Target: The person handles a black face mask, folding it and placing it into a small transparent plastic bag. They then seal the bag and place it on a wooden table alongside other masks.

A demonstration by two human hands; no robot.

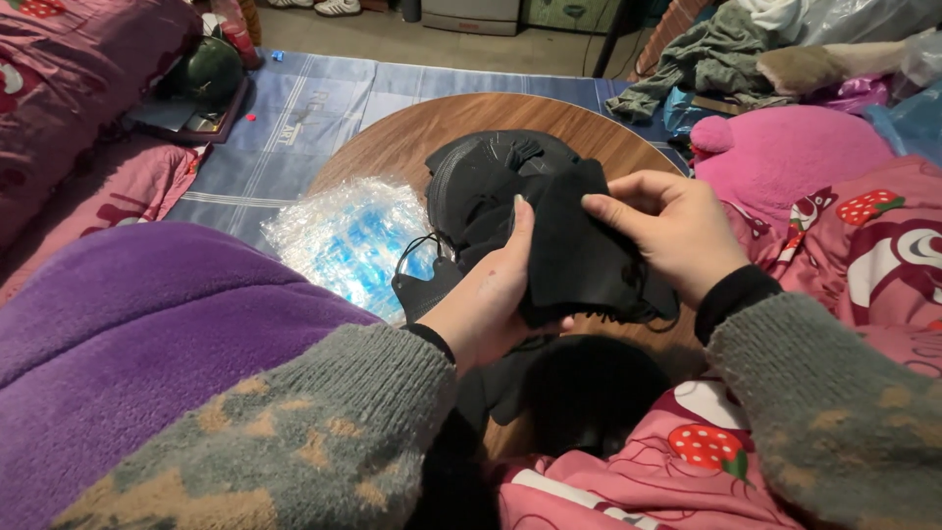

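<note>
Two hands meet over the near edge of a round wooden table (412, 137), and both are closed on one black cloth piece (574, 260). The left hand (491, 294) grips it from below and the left side, thumb lying up along its face, fingers wrapped behind. The right hand (672, 231) pinches its upper right edge between thumb and forefinger, the other fingers curled behind the fabric. The piece hangs flat between them, just above the table, with thin black loops trailing at its lower right.

Behind it, toward the table's middle, sits a pile of black pieces (486, 177), touching or nearly touching the held one; the exact gap cannot be told. Another black piece with a thin strap (422, 280) lies just left of the left hand. A crinkled clear plastic bag with blue inside (343, 236) rests on the table's left edge, partly hanging over it. More black fabric (579, 388) lies at the near edge, below the hands.

Both sleeves are grey knit with tan flecks. A purple blanket (147, 314) covers the lap at left, and a pink strawberry-print cover (863, 245) lies at right.
</note>
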